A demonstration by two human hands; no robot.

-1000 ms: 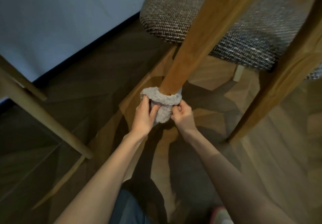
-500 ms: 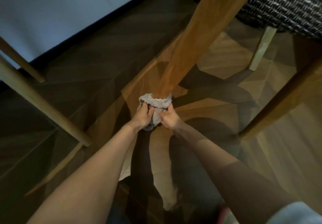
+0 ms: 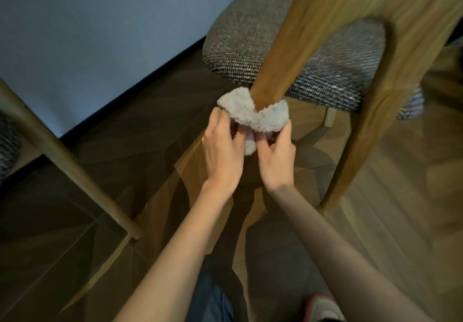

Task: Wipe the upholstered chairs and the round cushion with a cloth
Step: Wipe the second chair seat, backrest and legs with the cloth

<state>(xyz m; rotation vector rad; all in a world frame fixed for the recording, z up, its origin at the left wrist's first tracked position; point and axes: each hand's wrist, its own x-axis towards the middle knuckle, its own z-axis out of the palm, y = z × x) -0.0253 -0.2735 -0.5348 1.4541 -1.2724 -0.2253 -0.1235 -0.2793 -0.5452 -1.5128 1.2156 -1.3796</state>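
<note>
I see the fluffy white cloth (image 3: pixel 253 114) wrapped around the slanted wooden chair leg (image 3: pixel 275 71), in front of the grey woven seat (image 3: pixel 238 40). The left grip (image 3: pixel 220 151) and right grip (image 3: pixel 275 157) both pinch its ends.

cloth (image 3: pixel 253 112): fluffy, pale grey, looped round near wooden leg (image 3: pixel 283 53) of chair, ends bunched below it. chair seat (image 3: pixel 250 40): rounded, grey tweed upholstery, just behind that leg. 2nd chair (image 3: pixel 62 156) at left edge, only leg + bit of seat showing.
</note>
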